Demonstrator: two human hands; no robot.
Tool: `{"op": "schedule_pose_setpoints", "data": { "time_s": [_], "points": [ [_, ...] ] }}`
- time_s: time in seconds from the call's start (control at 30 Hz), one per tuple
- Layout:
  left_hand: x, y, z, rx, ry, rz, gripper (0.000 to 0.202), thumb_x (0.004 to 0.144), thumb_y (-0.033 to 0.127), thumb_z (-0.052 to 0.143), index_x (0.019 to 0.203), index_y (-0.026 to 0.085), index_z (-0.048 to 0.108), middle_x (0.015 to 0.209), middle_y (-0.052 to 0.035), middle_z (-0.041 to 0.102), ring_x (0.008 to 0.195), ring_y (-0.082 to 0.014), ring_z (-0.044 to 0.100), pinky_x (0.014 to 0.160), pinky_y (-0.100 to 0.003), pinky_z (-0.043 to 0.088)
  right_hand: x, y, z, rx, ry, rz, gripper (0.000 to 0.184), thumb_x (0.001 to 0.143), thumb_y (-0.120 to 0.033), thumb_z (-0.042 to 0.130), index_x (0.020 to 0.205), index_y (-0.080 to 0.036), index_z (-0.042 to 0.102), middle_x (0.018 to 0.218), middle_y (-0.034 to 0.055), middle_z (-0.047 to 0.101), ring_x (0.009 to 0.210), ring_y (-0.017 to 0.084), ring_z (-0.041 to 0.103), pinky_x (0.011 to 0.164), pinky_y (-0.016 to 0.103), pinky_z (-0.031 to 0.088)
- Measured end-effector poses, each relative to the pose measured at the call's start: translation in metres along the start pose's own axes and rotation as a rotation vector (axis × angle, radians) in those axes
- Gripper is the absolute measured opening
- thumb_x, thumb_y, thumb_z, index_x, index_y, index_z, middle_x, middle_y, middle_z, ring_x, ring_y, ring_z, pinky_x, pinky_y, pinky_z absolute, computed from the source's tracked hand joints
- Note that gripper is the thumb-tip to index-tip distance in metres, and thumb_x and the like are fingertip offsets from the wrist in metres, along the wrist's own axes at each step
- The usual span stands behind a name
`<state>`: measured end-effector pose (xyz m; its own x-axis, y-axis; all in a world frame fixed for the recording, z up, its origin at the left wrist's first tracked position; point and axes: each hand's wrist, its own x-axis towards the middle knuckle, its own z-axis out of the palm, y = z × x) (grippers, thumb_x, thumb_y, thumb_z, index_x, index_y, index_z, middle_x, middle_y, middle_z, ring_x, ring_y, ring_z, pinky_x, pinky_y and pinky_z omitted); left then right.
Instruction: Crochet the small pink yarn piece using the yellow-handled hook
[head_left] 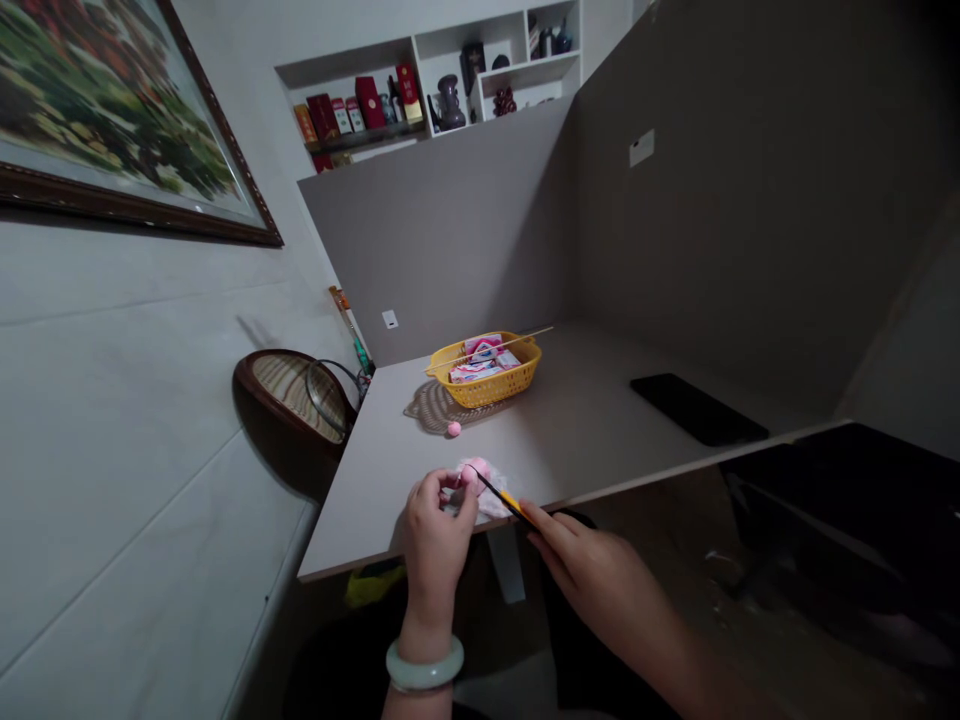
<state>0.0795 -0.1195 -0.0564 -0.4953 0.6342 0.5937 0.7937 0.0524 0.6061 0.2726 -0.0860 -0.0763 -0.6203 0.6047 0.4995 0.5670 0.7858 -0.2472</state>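
Observation:
My left hand (441, 520) pinches a pink, clay-like ball (475, 470) near the table's front edge. Held in my right hand (574, 550) is a yellow-and-black utility knife (511, 502). Its dark blade reaches the ball and touches it or cuts into it; which one, I cannot tell. Under the ball lies a crumpled whitish sheet (491, 500), partly hidden by my fingers and the knife. A smaller pink ball (454, 429) rests on the table farther back.
On the grey table (577, 440), a yellow basket (495, 388) holds pink-and-white packets, with a thin stick (517, 340) across its rim. A flat black object (697, 408) lies to the right. Grey panels (465, 240) stand behind. A brown-rimmed round object (292, 420) is at the left.

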Motion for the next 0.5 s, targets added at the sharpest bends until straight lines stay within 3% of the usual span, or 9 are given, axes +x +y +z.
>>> {"op": "schedule_pose_setpoints", "data": {
  "time_s": [0.2,0.4,0.5],
  "points": [
    [0.002,0.003,-0.002,0.012,-0.015,-0.001,0.021,0.085,0.041,0.062,0.085,0.021,0.067,0.083,-0.0046,0.069,0.074,-0.0190,0.061,0.068,-0.029,0.047,-0.001,-0.005,-0.002,0.042,-0.015,-0.013,0.041,0.099,-0.018,0.041,0.138,-0.018,0.054,0.087,0.0040,0.073,0.070,0.019,0.071,0.058,0.025,0.049],
    [0.001,0.003,-0.002,-0.028,-0.011,-0.012,0.019,0.083,0.040,0.065,0.082,0.020,0.066,0.082,-0.0044,0.069,0.074,-0.0192,0.062,0.068,-0.028,0.047,-0.015,-0.010,-0.004,0.007,-0.001,0.006,0.046,0.096,-0.015,0.039,0.140,-0.016,0.051,0.075,0.0019,0.069,0.057,0.018,0.067,0.048,0.026,0.043],
    [0.001,0.003,-0.001,-0.042,-0.025,-0.022,0.019,0.083,0.040,0.065,0.083,0.021,0.067,0.083,-0.0045,0.069,0.074,-0.0192,0.061,0.069,-0.029,0.047,-0.006,-0.017,-0.002,-0.028,-0.016,0.031,0.049,0.094,-0.012,0.039,0.141,-0.016,0.051,0.078,0.0033,0.070,0.059,0.019,0.067,0.047,0.027,0.040]
  ]
}}
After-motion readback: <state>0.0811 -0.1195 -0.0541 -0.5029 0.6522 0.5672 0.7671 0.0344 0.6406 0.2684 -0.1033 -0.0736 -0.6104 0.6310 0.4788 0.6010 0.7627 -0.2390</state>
